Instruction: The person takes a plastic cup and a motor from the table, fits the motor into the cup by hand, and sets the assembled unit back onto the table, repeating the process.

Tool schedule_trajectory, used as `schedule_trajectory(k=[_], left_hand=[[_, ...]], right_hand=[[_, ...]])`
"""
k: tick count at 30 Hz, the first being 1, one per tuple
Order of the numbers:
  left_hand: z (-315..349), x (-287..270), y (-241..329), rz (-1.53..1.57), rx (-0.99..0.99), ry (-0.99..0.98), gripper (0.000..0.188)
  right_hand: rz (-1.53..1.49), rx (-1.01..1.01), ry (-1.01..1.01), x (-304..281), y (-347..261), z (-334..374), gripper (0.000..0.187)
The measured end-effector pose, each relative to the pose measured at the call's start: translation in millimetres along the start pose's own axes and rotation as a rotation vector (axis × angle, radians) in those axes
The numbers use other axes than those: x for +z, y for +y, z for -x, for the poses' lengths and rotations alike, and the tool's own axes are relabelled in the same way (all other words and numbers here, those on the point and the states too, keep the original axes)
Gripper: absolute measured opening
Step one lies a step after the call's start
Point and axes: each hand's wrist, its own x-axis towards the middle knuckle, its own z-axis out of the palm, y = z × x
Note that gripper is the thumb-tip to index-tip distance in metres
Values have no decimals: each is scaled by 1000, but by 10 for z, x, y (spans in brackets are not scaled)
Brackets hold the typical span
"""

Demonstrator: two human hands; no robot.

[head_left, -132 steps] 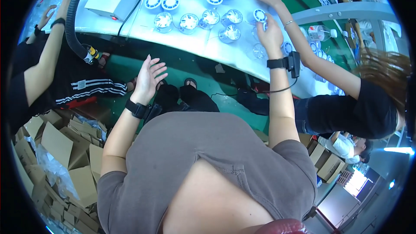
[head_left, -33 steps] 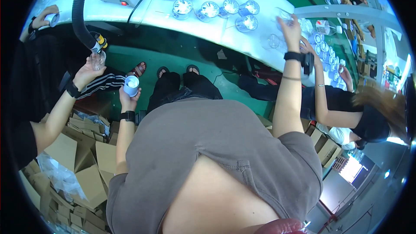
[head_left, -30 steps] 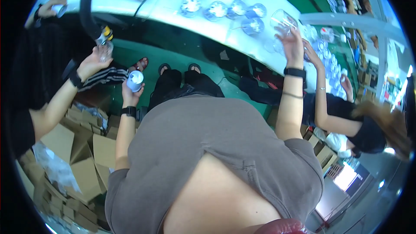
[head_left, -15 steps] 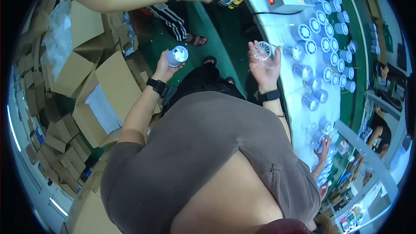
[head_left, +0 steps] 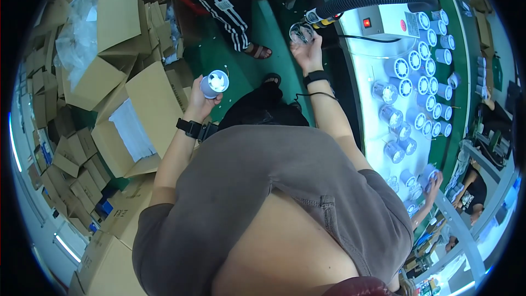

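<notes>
My left hand (head_left: 199,102) is wrapped round a pale cylindrical cup (head_left: 217,81) with white fan-like blades inside its open top. The cup is held in the air over the floor, beside the cardboard boxes. My right hand (head_left: 309,55) has its fingers closed on a clear plastic cover (head_left: 301,33), held up off the near-left side of the table. The cover is right at the black and yellow nozzle (head_left: 322,20) of a corrugated hose (head_left: 372,0); whether they touch, I cannot tell.
A machine box (head_left: 388,19) with a red switch stands on the white table (head_left: 371,126) at right, among many pale cups (head_left: 427,85) and clear-covered ones (head_left: 391,115). An open carton (head_left: 159,98) is at left. A co-worker's legs (head_left: 233,22) are ahead; another person's hand (head_left: 433,186) holds a cup.
My right hand has moved forward and left from the table's edge, bringing the clear cover to the nozzle. My left hand still holds the cup. The co-worker's hand ahead has left the view.
</notes>
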Motion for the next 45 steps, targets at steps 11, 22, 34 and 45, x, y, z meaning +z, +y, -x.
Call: schedule_trajectory(k=[11, 22, 34, 45], left_hand=[[102, -252, 58, 11, 52, 55, 41], [-34, 416, 317, 174, -24, -250, 47], [219, 2045, 73, -250, 189, -783, 40], [688, 2574, -727, -1061, 1499, -970, 39]], right_hand=[[-293, 302, -181, 231, 175, -242, 47], [803, -378, -173, 279, 138, 874, 43], [4, -256, -586, 120, -222, 2657, 60], [342, -280, -410, -106, -332, 3253, 58]])
